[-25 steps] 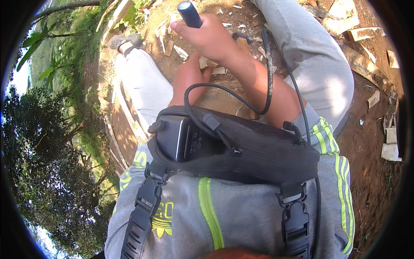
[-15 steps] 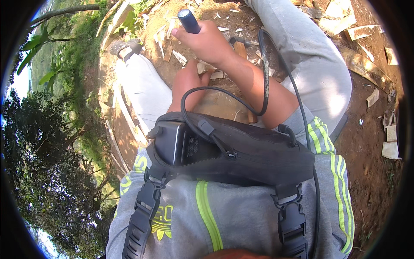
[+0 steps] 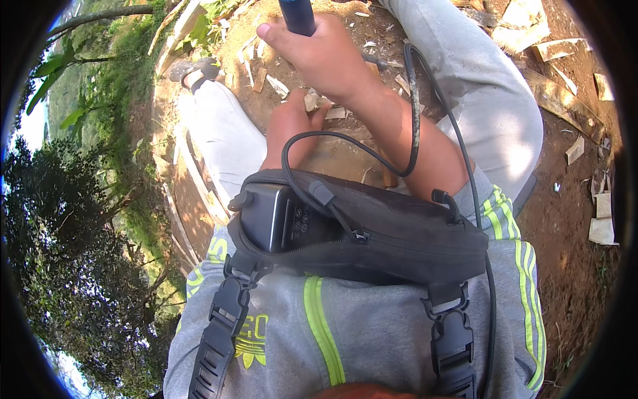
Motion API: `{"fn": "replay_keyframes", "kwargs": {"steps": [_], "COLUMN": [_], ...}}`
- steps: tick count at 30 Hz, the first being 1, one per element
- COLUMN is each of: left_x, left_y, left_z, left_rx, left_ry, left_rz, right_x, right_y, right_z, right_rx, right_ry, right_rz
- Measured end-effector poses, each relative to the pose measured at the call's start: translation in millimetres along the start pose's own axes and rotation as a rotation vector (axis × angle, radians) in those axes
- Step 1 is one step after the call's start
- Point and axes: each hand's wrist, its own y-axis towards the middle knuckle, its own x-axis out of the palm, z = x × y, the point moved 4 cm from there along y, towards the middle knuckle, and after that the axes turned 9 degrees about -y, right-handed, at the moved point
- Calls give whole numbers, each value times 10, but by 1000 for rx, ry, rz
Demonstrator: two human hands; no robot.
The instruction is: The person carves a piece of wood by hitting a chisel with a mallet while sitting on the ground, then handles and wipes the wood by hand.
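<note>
My right hand is wrapped round a dark blue cylindrical handle, its thumb stretched out to the left. The rest of that tool is hidden behind the hand, so I cannot tell its kind. Lower down, my left hand is closed on a small pale wood piece that shows by its thumb and fingers. Part of the left hand's grip is out of sight. The right hand is above and beyond the left, apart from it.
My legs spread on either side of brown soil strewn with wood chips. Split wood lies at the right. A black chest bag with a looping cable hangs before me. Greenery fills the left.
My right hand has risen with the blue handle, which now reaches the upper edge. The left hand has stayed nearly in place with the wood piece.
</note>
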Motion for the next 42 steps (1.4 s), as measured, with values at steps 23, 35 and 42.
{"fn": "replay_keyframes", "kwargs": {"steps": [23, 35, 42], "left_x": [-15, -30, -631], "left_y": [84, 338, 65], "left_z": [36, -635, -32], "left_rx": [-33, -262, -224], "left_ry": [46, -1201, -1538], "left_rz": [-40, -72, -268], "right_x": [23, -727, -762], "right_y": [-72, 291, 84], "right_z": [138, 200, -510], "right_rx": [131, 161, 56], "right_ry": [-134, 34, -912], "right_rz": [17, 155, -1]}}
